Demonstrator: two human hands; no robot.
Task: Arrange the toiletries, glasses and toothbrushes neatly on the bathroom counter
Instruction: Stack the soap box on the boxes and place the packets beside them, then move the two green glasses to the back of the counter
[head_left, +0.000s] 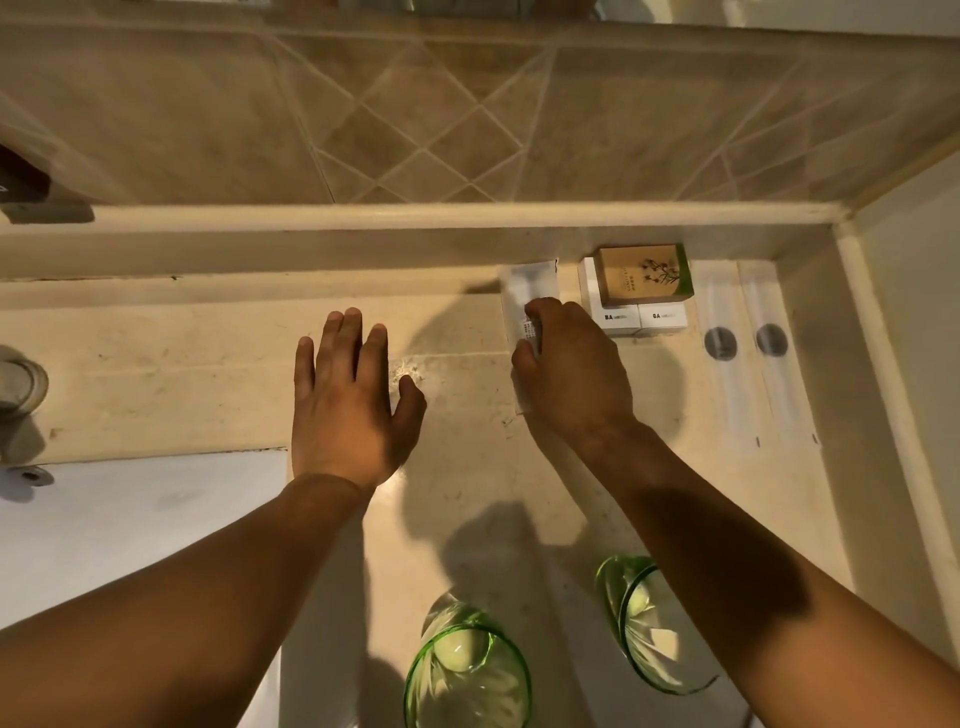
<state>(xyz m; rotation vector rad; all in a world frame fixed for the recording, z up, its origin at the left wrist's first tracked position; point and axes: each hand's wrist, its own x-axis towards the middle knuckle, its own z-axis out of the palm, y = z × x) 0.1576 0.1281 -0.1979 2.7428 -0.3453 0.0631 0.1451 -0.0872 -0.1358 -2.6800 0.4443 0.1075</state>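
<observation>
Glasses (467, 670) — green, upright, empty.

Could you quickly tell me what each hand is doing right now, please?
Left hand: open, fingers spread flat, holding nothing.
Right hand: closed on a clear packet.

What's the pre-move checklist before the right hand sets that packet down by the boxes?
1. Grip: right hand is closed on the clear wrapped packet. ok.
2. Left hand free: open, flat over the counter, holding nothing. ok.
3. Landing spot: strip of counter between packet and white boxes looks bare. ok.
4. Stack stable: brown box lies flat on the white boxes. ok.
5. Two wrapped packets at the far right lie parallel. ok.
6. Forearm clearance: right forearm passes over one green glass; contact or gap, cannot tell.
</observation>
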